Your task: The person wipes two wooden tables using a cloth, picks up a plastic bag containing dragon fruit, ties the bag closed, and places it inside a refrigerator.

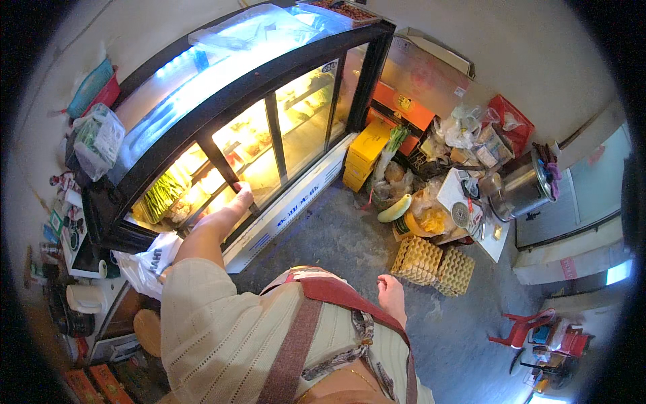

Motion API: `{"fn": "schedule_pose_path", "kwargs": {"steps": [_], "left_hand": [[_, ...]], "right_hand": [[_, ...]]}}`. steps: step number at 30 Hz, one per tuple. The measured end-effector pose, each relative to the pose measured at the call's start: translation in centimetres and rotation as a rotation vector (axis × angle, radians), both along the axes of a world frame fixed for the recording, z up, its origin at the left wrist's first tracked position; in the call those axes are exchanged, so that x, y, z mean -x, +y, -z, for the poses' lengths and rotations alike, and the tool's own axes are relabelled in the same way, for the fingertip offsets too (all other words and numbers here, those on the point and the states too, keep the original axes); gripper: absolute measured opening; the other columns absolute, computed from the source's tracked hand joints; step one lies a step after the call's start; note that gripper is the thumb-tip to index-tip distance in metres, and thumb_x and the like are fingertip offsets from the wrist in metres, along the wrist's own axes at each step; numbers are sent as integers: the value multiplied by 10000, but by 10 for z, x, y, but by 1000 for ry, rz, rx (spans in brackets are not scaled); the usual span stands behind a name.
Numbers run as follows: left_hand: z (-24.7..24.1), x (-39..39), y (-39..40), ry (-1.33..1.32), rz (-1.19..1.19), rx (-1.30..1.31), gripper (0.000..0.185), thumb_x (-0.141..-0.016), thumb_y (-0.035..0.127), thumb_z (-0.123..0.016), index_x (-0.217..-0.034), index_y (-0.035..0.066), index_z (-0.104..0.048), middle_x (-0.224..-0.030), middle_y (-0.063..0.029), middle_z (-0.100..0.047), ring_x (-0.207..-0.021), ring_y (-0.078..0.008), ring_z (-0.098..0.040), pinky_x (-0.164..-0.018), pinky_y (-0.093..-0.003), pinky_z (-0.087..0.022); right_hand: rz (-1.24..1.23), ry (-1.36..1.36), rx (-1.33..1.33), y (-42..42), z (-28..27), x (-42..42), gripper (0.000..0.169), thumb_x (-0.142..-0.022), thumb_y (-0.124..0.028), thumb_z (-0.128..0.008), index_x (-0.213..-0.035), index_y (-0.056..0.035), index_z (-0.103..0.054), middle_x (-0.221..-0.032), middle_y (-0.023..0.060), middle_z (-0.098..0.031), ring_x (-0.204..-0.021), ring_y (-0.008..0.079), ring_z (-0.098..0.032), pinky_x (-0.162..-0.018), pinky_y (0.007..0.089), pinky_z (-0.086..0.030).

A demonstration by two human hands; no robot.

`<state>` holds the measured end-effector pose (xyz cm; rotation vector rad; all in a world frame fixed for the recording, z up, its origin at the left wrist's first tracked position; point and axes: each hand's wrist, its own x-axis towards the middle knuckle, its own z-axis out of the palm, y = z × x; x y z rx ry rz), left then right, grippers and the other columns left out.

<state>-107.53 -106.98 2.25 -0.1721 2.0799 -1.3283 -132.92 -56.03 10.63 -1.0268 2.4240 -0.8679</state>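
My left arm stretches to a glass-fronted display fridge (252, 96). My left hand (241, 197) has its fingers curled around the dark upright frame (219, 159) of a sliding glass door. Behind the lit glass are a bundle of green vegetable stalks (164, 194) in a container at the left and several trays of food. A white plastic bag (151, 262) with printing is below my left forearm. My right hand (391, 295) hangs beside my apron (348, 298), loosely bent, with nothing visible in it. The nearest things to it are stacked egg trays (416, 260).
A yellow carton (366, 151), a pale green gourd (394, 208) and bagged produce stand right of the fridge. Beyond are a small white table (492, 235), a large metal pot (522, 187) and a red chair (520, 328). A cluttered counter (81, 252) is at the left.
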Motion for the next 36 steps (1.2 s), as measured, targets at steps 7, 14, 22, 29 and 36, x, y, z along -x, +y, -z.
{"fn": "schedule_pose_path", "kwargs": {"steps": [7, 14, 22, 29, 36], "left_hand": [[-21, -45, 19, -43, 38, 50, 256, -817, 195, -564, -929, -3, -681, -854, -153, -617, -789, -292, -570, -680, -447, -485], [-50, -103, 63, -155, 163, 116, 245, -806, 188, -575, -928, -3, -666, -838, -143, -602, -772, -277, -566, -667, -439, -476], [-44, -209, 91, -380, -88, -14, 260, -793, 219, -608, -941, 22, -692, -857, -139, -639, -775, -287, -609, -647, -455, -500], [21, -188, 45, -254, -807, -298, 297, -785, 310, -685, -989, 105, -753, -936, -96, -732, -834, -303, -707, -624, -537, -551], [-16, 39, 3, 723, 100, -785, 253, -810, 153, -564, -1002, 17, -655, -1094, -152, -589, -1154, -309, -520, -1017, -492, -403]], "right_hand": [[24, -27, -1, 5, 8, -7, 174, -878, -95, -592, -1037, -43, -641, -939, 161, -651, -890, 350, -627, -774, 425, -498], [-20, 69, 34, -5, 17, -9, 152, -889, -122, -594, -1010, -45, -644, -965, 164, -651, -916, 362, -625, -783, 432, -498], [-45, -26, -27, -22, 7, -18, 170, -887, -131, -591, -1025, -48, -644, -973, 170, -648, -923, 364, -622, -782, 435, -499], [59, -69, -99, -5, 6, -34, 187, -873, -94, -587, -1041, -34, -643, -956, 156, -655, -910, 338, -631, -794, 419, -496], [-49, -25, -162, -9, -2, -37, 175, -900, -158, -574, -1030, -53, -629, -988, 163, -644, -956, 368, -614, -812, 448, -495]]}}
